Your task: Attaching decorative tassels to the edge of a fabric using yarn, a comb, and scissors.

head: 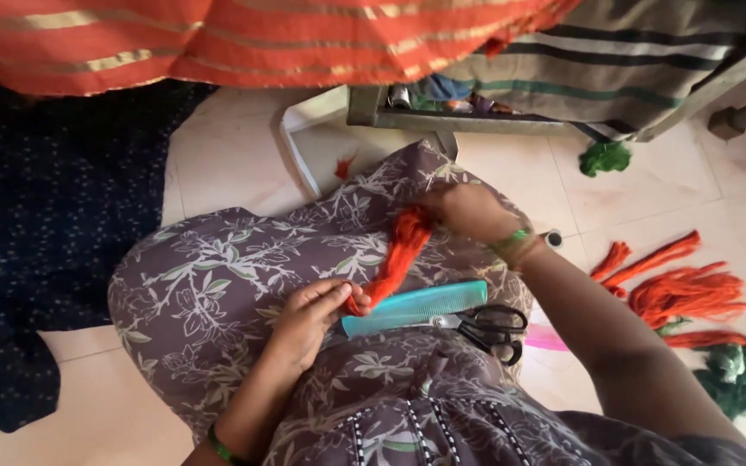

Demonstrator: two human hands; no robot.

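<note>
On my lap: my left hand [317,312] pinches the near end of an orange thread bundle [395,259], beside a teal comb [414,307] and black scissors [487,325]; my right hand [468,211] grips its far end.

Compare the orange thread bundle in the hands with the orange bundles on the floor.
The held orange thread bundle is stretched taut over the lap between the left hand and right hand; the floor bundles lie loose, spread, untouched. The held one is single; the floor ones are several. Both are orange.
</note>
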